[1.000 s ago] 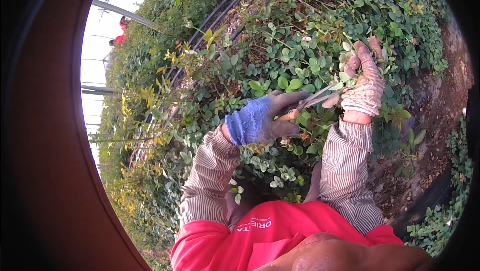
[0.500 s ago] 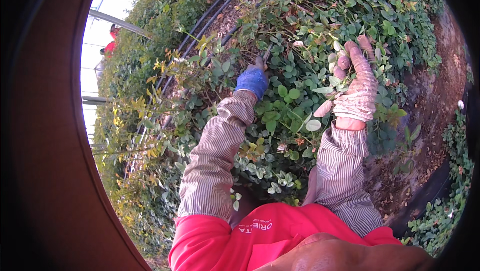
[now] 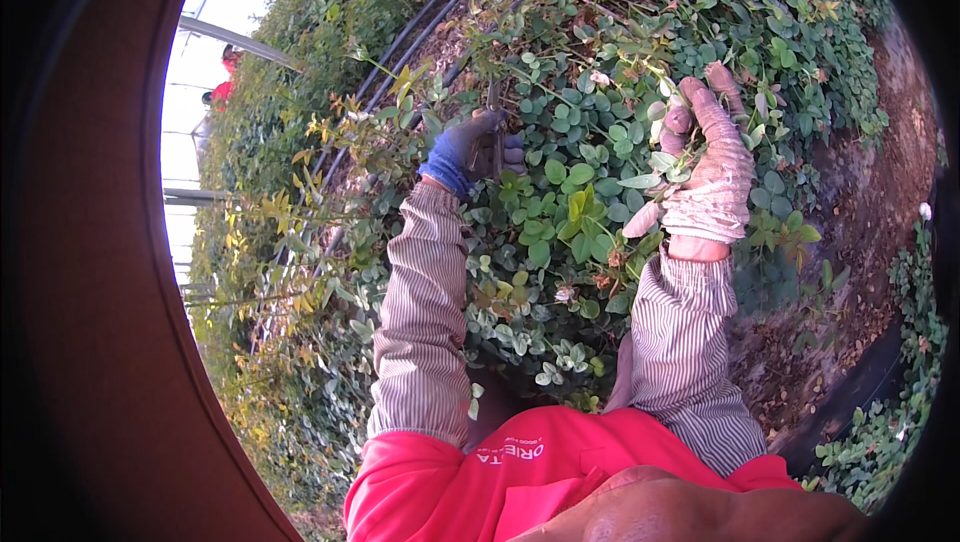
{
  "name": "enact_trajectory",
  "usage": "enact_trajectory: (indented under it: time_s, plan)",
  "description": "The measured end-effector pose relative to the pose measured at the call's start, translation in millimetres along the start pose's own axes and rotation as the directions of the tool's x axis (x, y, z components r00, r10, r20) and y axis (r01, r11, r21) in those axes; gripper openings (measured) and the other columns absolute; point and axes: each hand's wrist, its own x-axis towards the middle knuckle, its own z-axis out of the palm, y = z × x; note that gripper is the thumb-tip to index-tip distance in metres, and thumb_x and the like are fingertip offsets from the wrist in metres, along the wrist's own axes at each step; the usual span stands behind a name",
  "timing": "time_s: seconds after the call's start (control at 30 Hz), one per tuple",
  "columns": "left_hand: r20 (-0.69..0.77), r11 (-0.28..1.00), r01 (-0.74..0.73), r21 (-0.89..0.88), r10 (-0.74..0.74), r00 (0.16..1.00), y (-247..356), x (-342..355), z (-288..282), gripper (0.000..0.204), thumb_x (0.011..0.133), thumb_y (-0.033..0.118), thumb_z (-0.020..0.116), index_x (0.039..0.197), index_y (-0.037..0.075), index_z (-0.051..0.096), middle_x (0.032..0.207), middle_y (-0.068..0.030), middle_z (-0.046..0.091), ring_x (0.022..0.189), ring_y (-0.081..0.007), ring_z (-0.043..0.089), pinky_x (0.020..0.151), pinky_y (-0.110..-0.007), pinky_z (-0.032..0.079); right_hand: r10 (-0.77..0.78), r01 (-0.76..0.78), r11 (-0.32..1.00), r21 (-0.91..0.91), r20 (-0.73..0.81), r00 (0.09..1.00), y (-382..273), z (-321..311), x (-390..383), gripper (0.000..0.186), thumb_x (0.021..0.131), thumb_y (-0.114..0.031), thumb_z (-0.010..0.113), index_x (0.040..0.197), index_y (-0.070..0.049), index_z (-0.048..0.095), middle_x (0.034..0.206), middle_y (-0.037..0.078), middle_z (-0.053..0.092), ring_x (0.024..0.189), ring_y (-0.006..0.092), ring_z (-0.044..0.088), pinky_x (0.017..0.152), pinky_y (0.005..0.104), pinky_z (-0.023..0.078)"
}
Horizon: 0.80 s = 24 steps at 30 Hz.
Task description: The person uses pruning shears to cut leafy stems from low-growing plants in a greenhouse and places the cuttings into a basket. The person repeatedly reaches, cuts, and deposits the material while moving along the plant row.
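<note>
My left hand point(image 3: 478, 150), in a blue and dark grey glove, is closed around pruning shears point(image 3: 494, 94). Only their narrow dark tip shows beyond the fingers, among leaves and stems. My right hand point(image 3: 708, 167), in a dirty whitish-pink glove, is curled around a small bunch of rose stems point(image 3: 655, 112) with pale buds and green leaves. Its fingertips hide part of the stems. Between the two hands grows a leafy green rose bush point(image 3: 570, 192), and a small pale pink flower point(image 3: 599, 78) stands left of the bunch.
Black irrigation pipes point(image 3: 425, 34) run through the plants at upper left. A bare soil path point(image 3: 865, 212) lies on the right, with dark sheeting point(image 3: 850, 392) beside it. A person in red point(image 3: 222, 92) is far off at left, near metal poles point(image 3: 235, 42).
My left hand has moved left and slightly down with the shears, and its wrist has turned. My right hand stays almost in place with the bunch.
</note>
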Motion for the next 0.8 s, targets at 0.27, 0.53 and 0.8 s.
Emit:
enact_trajectory:
  time_s: [0.27,0.53,0.8]
  plan:
    - [-0.312,0.818,0.037,0.573,0.176,0.933,-21,24,11,0.044,0.096,0.032,0.052,0.132,0.007,0.049,0.111,-0.021,0.066,0.081,-0.0375,0.07,0.069,-0.05,0.057,0.01,-0.01,0.999,0.044,-0.018,1.0,-3,1,-5,0.036,0.089,-0.01,0.07,0.124,-0.01,0.059,0.079,0.003,0.065,0.065,0.0113,0.062,0.059,0.0225,0.047]
    - [-0.212,0.175,0.134,0.975,0.586,0.782,-33,51,3,0.046,0.095,0.038,0.049,0.124,0.003,0.054,0.116,-0.0293,0.063,0.107,-0.044,0.062,0.093,-0.049,0.048,0.01,-0.01,1.0,0.004,-0.002,1.0,0,2,-6,0.036,0.088,-0.01,0.07,0.122,-0.01,0.06,0.078,0.002,0.065,0.065,0.0116,0.063,0.058,0.0219,0.047]
    - [-0.177,0.974,-0.107,-0.199,0.072,0.982,-37,51,14,0.028,0.102,0.026,0.047,0.117,0.002,0.049,0.096,-0.024,0.064,0.074,-0.0352,0.069,0.059,-0.051,0.062,0.029,-0.029,0.999,0.033,-0.01,1.0,-3,0,-9,0.034,0.087,-0.004,0.07,0.12,-0.006,0.062,0.09,0.005,0.068,0.066,0.0109,0.061,0.057,0.0226,0.052]
